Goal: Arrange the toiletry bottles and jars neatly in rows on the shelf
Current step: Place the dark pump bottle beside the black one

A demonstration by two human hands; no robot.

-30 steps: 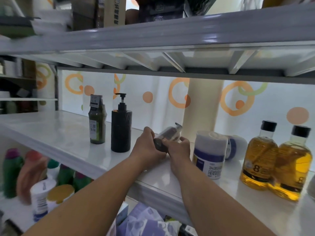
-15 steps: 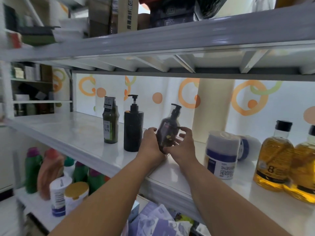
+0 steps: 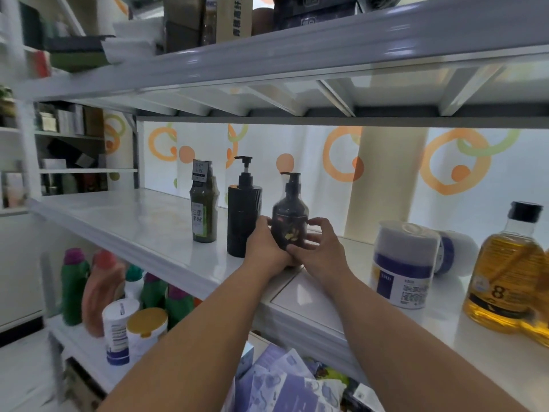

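Clasping the dark round pump bottle (image 3: pixel 290 221) from both sides: left hand (image 3: pixel 266 248) wrapped around its left flank and base, right hand (image 3: pixel 322 251) cupping the right flank with fingers (image 3: pixel 319 226) spread on the label, so each grip grasps the same bottle and neither is released. Standing upright between the two grips, long axis vertical, pump head pointing up and nozzle turned left; base hidden behind the hands, so cannot tell whether resting on the shelf (image 3: pixel 148 224) or just above it. Just left of the grip, nearly touching the left knuckles, the tall black pump bottle (image 3: pixel 244 215); further left and near it, the green bottle (image 3: pixel 204 214) with a paper tag on its neck. Judged from this: only a short push leftward and back needed to bring the held bottle into line with those two, the left hand lying nearer the row and likely to brush the black bottle, the right better placed to steer. Well to the right of the grip: white jar (image 3: pixel 404 266) upright, a second white jar (image 3: pixel 454 251) lying on its side behind it, then the amber bottle (image 3: pixel 506 266) with a second amber one cut by the frame edge. Counted on this shelf: three dark bottles, two white jars, two amber bottles.
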